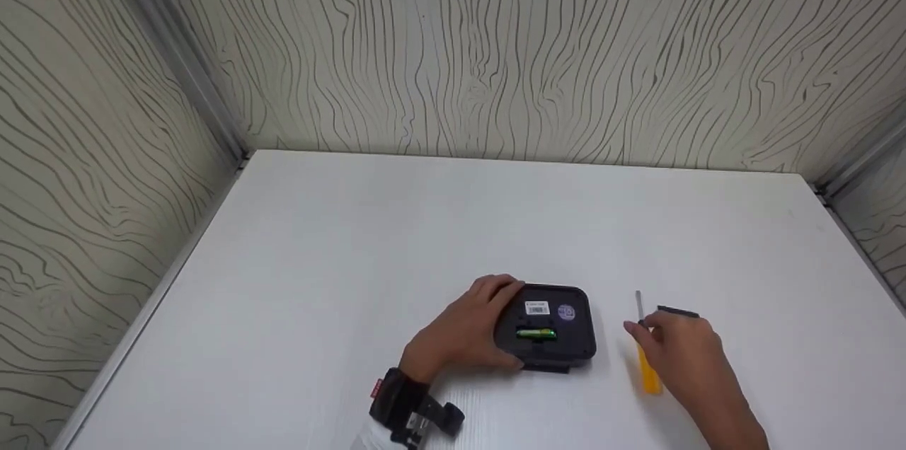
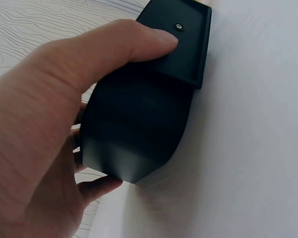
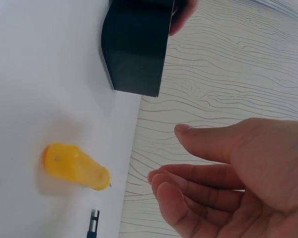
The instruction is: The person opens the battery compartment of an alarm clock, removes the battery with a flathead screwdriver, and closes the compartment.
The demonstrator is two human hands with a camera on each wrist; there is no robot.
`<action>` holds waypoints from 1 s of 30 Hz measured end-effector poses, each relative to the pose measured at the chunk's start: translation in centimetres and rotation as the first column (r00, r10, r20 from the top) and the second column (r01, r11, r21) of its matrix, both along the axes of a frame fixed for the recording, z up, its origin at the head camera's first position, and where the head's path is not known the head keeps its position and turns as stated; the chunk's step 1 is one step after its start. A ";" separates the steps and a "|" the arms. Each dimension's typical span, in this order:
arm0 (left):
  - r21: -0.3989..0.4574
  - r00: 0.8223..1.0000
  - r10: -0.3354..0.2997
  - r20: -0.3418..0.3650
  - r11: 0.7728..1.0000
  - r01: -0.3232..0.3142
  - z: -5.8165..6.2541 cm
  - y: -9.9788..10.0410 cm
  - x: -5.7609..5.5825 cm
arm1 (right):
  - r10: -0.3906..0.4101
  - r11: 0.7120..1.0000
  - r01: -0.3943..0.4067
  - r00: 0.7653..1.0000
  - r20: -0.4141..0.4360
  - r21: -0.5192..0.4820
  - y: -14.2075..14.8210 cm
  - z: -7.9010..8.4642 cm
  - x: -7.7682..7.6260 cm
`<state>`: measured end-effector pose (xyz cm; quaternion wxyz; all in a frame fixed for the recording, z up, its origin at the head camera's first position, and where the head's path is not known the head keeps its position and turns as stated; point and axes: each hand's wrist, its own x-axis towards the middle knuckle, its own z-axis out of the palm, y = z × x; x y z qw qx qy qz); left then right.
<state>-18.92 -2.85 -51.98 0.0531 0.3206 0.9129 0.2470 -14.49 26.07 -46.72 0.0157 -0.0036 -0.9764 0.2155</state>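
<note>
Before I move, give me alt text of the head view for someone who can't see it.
A person's left hand grips a black box with a green battery in its face, on a white table. The empty right hand hovers over a yellow-handled screwdriver, a dark strip partly hidden by that hand. A wall with wood-grain lines stands beyond.

No readable text; black device [image 1: 570,344]'s white label [image 1: 537,308], purple sticker [image 1: 566,313] too small.

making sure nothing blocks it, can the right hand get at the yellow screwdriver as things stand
Probably yes: the right hand looks empty and is close by, and no object shows between it and the yellow screwdriver.
</note>
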 end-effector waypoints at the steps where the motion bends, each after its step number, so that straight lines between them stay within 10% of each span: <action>1: 0.000 1.000 0.000 0.001 1.000 0.000 0.0 0.0 0.0 | 0.001 1.000 -0.001 1.000 0.003 0.005 0.0 0.0 0.0; 15: -0.023 1.000 -0.007 0.016 1.000 0.008 0.3 0.1 0.1 | 0.058 0.996 -0.055 0.997 -0.045 0.071 -0.7 -0.6 0.3; 30: -0.032 0.999 -0.009 0.037 0.999 0.010 0.9 -0.1 0.2 | 0.192 0.976 -0.200 0.977 -0.095 -0.088 -0.6 -1.2 0.1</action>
